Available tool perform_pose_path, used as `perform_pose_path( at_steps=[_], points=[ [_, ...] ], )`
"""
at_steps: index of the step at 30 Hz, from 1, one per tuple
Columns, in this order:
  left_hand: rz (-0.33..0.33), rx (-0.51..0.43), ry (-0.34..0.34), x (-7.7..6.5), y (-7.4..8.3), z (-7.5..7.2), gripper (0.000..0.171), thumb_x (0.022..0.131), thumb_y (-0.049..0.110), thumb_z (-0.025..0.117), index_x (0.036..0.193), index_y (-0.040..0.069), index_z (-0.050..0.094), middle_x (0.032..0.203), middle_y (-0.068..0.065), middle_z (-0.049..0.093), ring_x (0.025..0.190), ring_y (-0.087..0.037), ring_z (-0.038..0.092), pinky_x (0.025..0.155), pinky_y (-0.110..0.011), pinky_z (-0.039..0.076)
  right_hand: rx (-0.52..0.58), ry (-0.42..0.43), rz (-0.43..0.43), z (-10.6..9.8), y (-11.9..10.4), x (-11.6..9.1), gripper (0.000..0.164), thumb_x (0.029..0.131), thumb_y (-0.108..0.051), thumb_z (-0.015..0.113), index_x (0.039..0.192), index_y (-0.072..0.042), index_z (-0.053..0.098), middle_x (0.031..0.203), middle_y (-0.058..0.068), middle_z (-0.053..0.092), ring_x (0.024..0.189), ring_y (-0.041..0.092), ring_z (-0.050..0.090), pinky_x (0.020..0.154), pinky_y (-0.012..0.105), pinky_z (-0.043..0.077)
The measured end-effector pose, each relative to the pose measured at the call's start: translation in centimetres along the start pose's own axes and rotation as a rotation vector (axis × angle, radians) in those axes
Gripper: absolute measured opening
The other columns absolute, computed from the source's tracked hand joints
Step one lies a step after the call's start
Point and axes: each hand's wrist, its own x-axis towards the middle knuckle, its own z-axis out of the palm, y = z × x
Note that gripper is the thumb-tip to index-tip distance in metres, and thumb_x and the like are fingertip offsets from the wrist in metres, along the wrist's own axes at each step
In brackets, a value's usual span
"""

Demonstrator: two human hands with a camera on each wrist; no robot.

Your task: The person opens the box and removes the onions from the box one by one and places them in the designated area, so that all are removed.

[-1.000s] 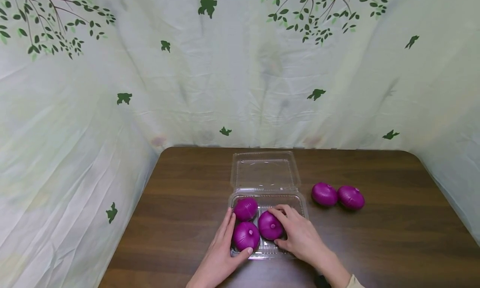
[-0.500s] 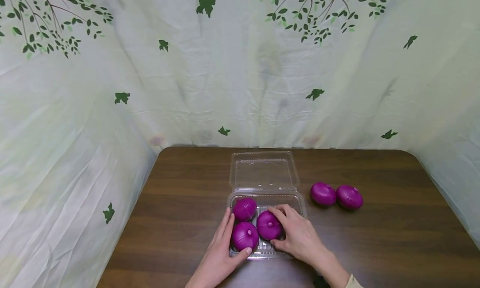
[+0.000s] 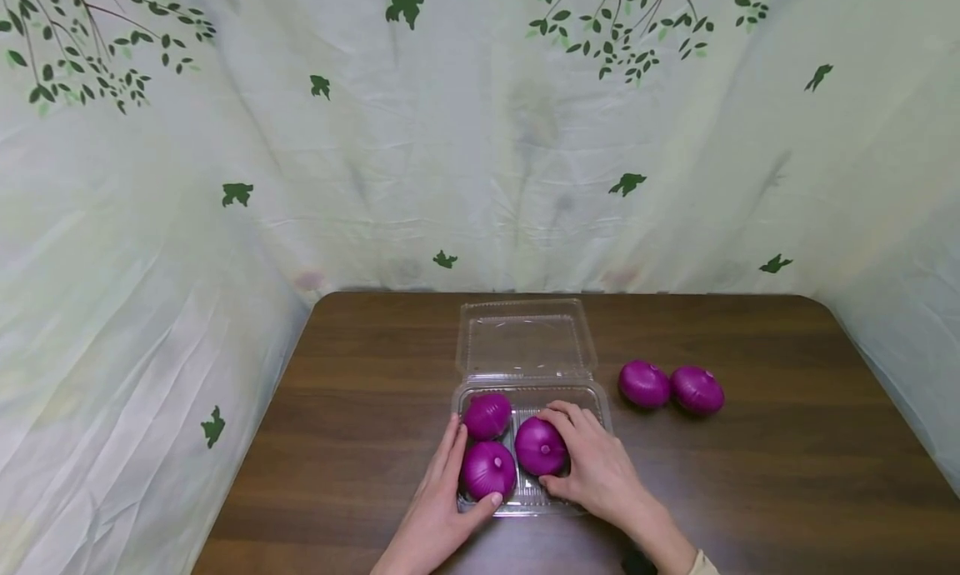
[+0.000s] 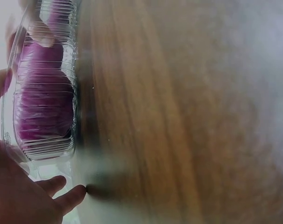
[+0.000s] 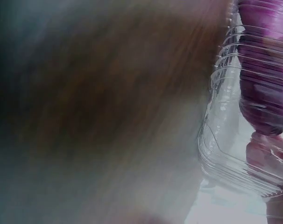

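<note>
A clear plastic clamshell container (image 3: 534, 502) lies with its hinged lid (image 3: 527, 342) folded back. Inside its left half sit two red onions, one behind (image 3: 487, 416) and one in front (image 3: 489, 470). My right hand (image 3: 600, 467) grips a third red onion (image 3: 540, 447) in the container's right half, fingers behind it and thumb in front. Along the left side my left hand (image 3: 438, 496) rests with fairly straight fingers, its thumb at the front rim beside the front onion. The left wrist view shows onions (image 4: 43, 102) through the ribbed wall; so does the right wrist view, with an onion (image 5: 265, 93).
Two more red onions, a left one (image 3: 644, 384) and a right one (image 3: 697, 390), lie side by side on the brown wooden table (image 3: 787, 475), right of the container. A leaf-printed cloth (image 3: 480, 142) hangs behind the table's far edge.
The whole head view shifts slightly. My right hand and its onion move very slightly rightward relative to the two left onions. The left hand keeps its place.
</note>
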Motion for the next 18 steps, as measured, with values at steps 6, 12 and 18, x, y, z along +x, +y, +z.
perform_pose_path(
  at_steps=[6, 12, 18],
  points=[
    [-0.015, -0.005, -0.006, -0.10, 0.04, -0.03, 0.098, 0.084, 0.058, 0.069, 0.159, 0.020, 0.018, 0.164, 0.011, 0.001, 0.147, -0.023, 0.019, 0.106, -0.061, 0.033, 0.010, 0.013, -0.006, 0.02, -0.08, 0.00, 0.079, 0.060, -0.041, 0.089, 0.130, -0.028, 0.056, 0.123, -0.012, 0.056, 0.104, 0.006, 0.049, 0.070, 0.032, 0.052],
    [-0.021, -0.005, -0.009, -0.09, 0.07, -0.01, 0.098, 0.084, 0.059, 0.069, 0.159, 0.019, 0.019, 0.164, 0.010, 0.001, 0.147, -0.024, 0.018, 0.106, -0.061, 0.033, 0.032, 0.023, 0.003, 0.10, -0.04, -0.13, 0.079, 0.063, -0.046, 0.086, 0.133, -0.029, 0.055, 0.124, -0.012, 0.056, 0.104, 0.005, 0.049, 0.071, 0.032, 0.052],
    [-0.016, -0.008, -0.007, 0.01, 0.06, 0.13, 0.099, 0.083, 0.062, 0.067, 0.159, 0.020, 0.019, 0.164, 0.012, 0.001, 0.147, -0.022, 0.017, 0.106, -0.060, 0.033, 0.088, 0.049, 0.019, -0.11, 0.06, -0.20, 0.079, 0.065, -0.048, 0.086, 0.135, -0.030, 0.054, 0.124, -0.016, 0.055, 0.102, 0.003, 0.048, 0.072, 0.033, 0.052]
  ],
)
